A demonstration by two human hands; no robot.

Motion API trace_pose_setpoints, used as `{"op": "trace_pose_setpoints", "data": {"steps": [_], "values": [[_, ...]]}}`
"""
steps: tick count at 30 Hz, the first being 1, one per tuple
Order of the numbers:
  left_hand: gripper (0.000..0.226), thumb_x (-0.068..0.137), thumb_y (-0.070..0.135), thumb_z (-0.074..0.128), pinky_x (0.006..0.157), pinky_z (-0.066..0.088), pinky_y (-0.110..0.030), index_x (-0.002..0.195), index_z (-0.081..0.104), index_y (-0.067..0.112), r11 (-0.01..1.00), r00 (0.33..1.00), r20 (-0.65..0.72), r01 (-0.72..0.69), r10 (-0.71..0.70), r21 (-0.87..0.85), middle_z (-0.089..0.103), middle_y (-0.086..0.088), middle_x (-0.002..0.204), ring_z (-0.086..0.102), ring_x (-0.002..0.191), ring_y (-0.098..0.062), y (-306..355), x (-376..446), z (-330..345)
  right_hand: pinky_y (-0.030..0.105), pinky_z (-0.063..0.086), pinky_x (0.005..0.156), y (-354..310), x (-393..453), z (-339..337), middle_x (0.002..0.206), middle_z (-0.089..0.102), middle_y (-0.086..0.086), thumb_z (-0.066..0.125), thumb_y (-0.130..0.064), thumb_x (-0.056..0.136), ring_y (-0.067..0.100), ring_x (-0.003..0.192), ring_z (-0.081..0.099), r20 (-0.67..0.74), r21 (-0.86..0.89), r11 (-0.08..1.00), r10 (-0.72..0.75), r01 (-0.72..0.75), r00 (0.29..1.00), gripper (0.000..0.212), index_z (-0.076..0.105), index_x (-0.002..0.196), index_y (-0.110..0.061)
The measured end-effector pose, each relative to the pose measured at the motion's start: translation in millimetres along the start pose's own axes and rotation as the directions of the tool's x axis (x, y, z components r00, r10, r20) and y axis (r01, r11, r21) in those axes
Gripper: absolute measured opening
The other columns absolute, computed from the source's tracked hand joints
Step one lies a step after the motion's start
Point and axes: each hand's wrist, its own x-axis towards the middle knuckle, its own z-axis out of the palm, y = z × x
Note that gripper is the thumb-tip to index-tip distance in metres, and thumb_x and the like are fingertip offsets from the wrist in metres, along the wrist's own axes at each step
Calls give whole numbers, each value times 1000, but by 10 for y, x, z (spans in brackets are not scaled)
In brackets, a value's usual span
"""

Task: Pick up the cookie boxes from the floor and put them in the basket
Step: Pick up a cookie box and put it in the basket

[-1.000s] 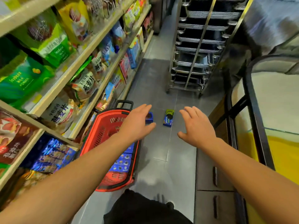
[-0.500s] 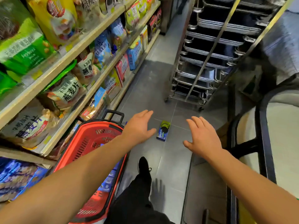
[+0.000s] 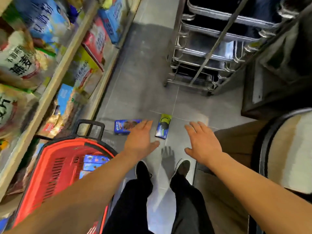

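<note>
Left hand (image 3: 140, 141) and right hand (image 3: 201, 141) are hovering, fingers spread, holding nothing, above blue cookie box (image 3: 125, 126) and blue-and-green cookie box (image 3: 163, 126) lying flat.

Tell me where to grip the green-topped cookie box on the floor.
Grip the green-topped cookie box across its two long edges, coming straight down from above. It lies flat on the floor, long axis pointing away, so the narrow width probably suits a thumb-and-finger span. The right hand hovers open nearby.

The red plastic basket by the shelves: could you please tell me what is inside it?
Inside the red plastic basket lie several blue cookie boxes, stacked flat. The left forearm covers its nearer part, so anything there cannot be seen.
</note>
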Motion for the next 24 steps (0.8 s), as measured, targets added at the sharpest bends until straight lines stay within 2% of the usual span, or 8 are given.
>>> {"op": "trace_pose_setpoints", "data": {"steps": [5, 9, 11, 16, 19, 24], "values": [[86, 72, 33, 78, 112, 24, -33, 143, 37, 4, 997, 997, 14, 70, -70, -39, 38, -16, 148, 36, 136, -32, -279, 876, 943, 39, 20, 118, 309, 955, 953, 157, 23, 8, 64, -45, 80, 32, 144, 18, 68, 14, 999, -44, 44, 997, 86, 24, 150, -15], [76, 68, 29, 76, 99, 36, -36, 132, 48, 0, 993, 994, 36, 102, -100, -60, 54, -21, 128, 53, 117, -38, -678, 1599, 1903, 36, 20, 116, 508, 1864, 1937, 152, 29, 6, 69, -39, 77, 32, 141, 24, 87, 41, 996, -81, 77, 993, 84, 28, 147, -17], [74, 70, 37, 72, 96, 40, -39, 131, 48, 1, 995, 996, 50, 82, -80, -48, 54, -20, 126, 53, 115, -37, -902, 1992, 2401, 37, 23, 115, 601, 2350, 2483, 150, 33, 6, 69, -38, 76, 31, 139, 27, 70, 37, 994, -102, 100, 992, 82, 31, 146, -17], [93, 69, 43, 76, 98, 43, -44, 143, 30, 11, 990, 987, 99, 119, -126, 73, 41, -12, 141, 48, 121, -36, -1474, 2989, 3493, 42, 30, 112, 773, 3397, 3707, 147, 35, 9, 70, -34, 74, 32, 135, 32, 47, 3, 989, -149, 149, 988, 80, 33, 143, -15], [101, 66, 53, 77, 94, 46, -48, 143, 26, 12, 981, 984, 82, 147, -158, 127, 41, -10, 139, 49, 117, -38, -1831, 3467, 4102, 43, 34, 109, 852, 3970, 4292, 145, 38, 10, 72, -31, 72, 34, 131, 36, -5, -35, 984, -178, 177, 984, 79, 37, 140, -14], [129, 51, 74, 74, 93, 44, -46, 147, 15, 10, 961, 968, 61, 231, -242, 152, 36, -7, 144, 44, 121, -35, -2100, 3827, 4741, 46, 33, 111, 935, 4518, 4793, 151, 29, 10, 81, -29, 63, 35, 135, 33, -38, 1, 987, -160, 160, 986, 102, 25, 148, -17]]}}
